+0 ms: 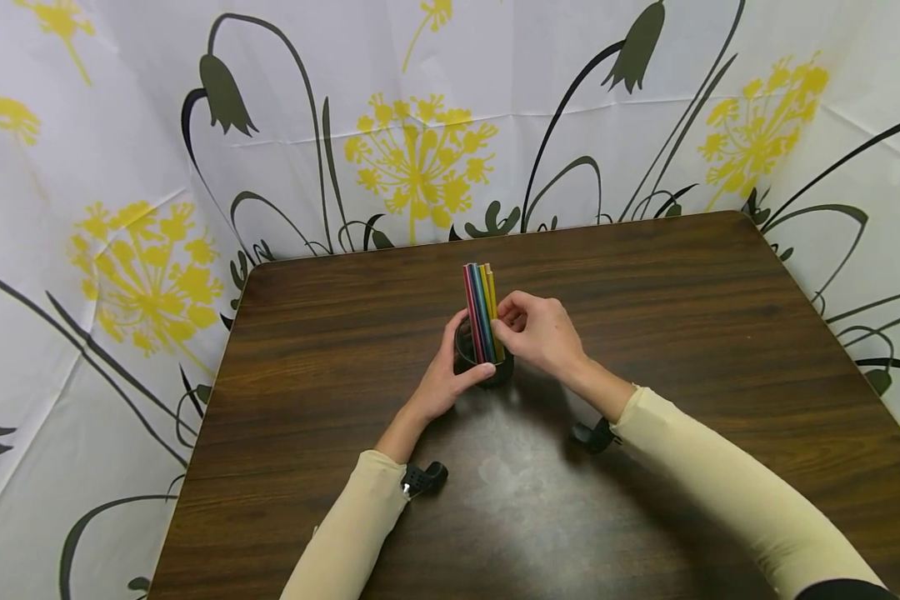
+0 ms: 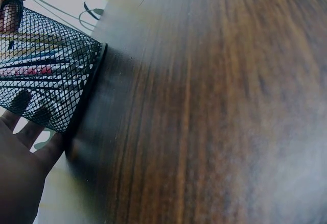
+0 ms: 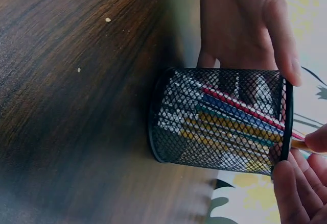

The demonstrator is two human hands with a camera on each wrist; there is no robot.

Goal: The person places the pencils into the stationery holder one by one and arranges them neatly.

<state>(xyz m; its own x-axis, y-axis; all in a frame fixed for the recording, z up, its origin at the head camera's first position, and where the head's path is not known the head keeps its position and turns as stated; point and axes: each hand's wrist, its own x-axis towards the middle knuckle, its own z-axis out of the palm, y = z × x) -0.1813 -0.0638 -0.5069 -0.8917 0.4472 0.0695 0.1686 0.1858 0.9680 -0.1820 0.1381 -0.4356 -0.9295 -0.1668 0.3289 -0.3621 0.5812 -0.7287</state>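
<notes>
A black mesh pencil cup [image 1: 503,375] stands upright on the table, and several coloured pencils [image 1: 477,304] in red, blue and yellow rise out of it. My left hand [image 1: 444,379] holds the cup from the left, its thumb across the near rim. In the right wrist view the mesh cup [image 3: 219,119] shows the pencils through its wall. My right hand [image 1: 546,335] is at the cup's right side, thumb and finger pinching a yellow pencil [image 1: 492,296] just above the rim. The left wrist view shows left-hand fingers [image 2: 30,132] against the mesh.
The dark wood-grain table [image 1: 330,333] spreads around the cup. A white curtain [image 1: 285,167] with yellow and grey flowers hangs along its back and sides. Small pale specks [image 3: 108,19] lie on the tabletop. A black device [image 1: 424,478] is strapped at each wrist.
</notes>
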